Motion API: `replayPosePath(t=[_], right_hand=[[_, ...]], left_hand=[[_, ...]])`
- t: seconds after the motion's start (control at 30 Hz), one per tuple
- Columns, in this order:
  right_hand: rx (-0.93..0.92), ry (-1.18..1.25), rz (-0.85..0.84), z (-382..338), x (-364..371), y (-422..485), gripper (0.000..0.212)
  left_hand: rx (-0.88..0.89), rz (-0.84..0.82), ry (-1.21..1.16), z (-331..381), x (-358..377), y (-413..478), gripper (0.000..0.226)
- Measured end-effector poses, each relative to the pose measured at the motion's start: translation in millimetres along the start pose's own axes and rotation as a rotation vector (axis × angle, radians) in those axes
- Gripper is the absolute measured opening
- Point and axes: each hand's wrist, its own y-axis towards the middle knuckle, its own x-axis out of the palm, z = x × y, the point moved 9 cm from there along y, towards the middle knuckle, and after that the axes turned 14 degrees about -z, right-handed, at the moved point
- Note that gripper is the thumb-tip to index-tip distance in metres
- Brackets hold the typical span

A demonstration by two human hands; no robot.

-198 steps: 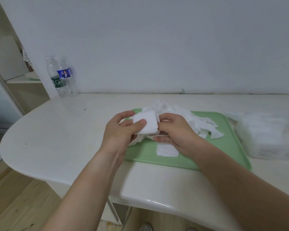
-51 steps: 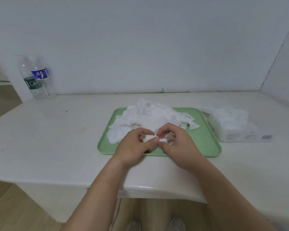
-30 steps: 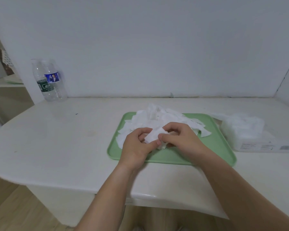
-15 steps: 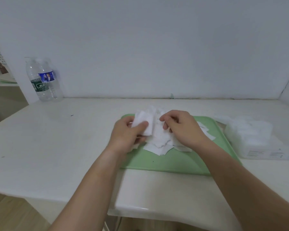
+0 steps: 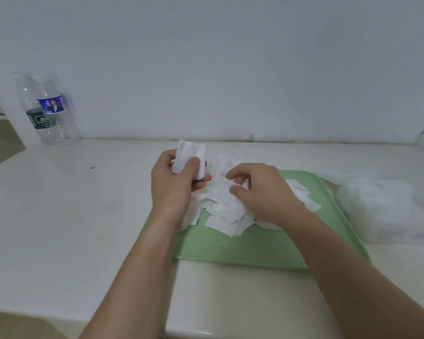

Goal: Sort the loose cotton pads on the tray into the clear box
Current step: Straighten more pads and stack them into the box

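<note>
A green tray (image 5: pixel 252 250) lies on the white table with a heap of loose white cotton pads (image 5: pixel 224 206) on it. My left hand (image 5: pixel 173 189) holds a small stack of pads (image 5: pixel 190 156) upright above the tray's left end, thumb pressed on the front of the stack. My right hand (image 5: pixel 259 192) rests on the heap, its thumb and fingers curled and pinching a pad there. The clear box (image 5: pixel 382 211), with white pads inside, sits on the table right of the tray.
Two clear plastic water bottles (image 5: pixel 46 111) stand at the back left against the white wall. The table's front edge runs close below the tray. A wall corner closes the far right.
My left hand has lifted its stack of pads a little higher. My right hand has dropped onto the heap and closed its fingers on a pad.
</note>
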Motion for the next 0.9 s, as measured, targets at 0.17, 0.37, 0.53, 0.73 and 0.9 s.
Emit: replayPosePath(t=[0.17,0.37,0.53,0.73,0.9], right_hand=[[-0.024,0.36,0.121,10,-19,-19,0.016],[-0.011,0.804,0.224,27,-29,-30,0.017],[-0.127,1.035,0.073,13,-20,-27,0.008],[-0.17,1.032,-0.118,-7,-7,-27,0.028],[-0.12,0.915,-0.089,-4,-6,-28,0.005]], left_hand=[[0.006,-0.037,0.05,-1,2,-9,0.01],[-0.003,-0.095,0.128,-4,12,-17,0.006],[-0.011,-0.154,0.055,-7,22,-18,0.02],[-0.032,-0.238,-0.012,-10,33,-20,0.025],[-0.044,-0.289,0.001,-14,37,-20,0.019]])
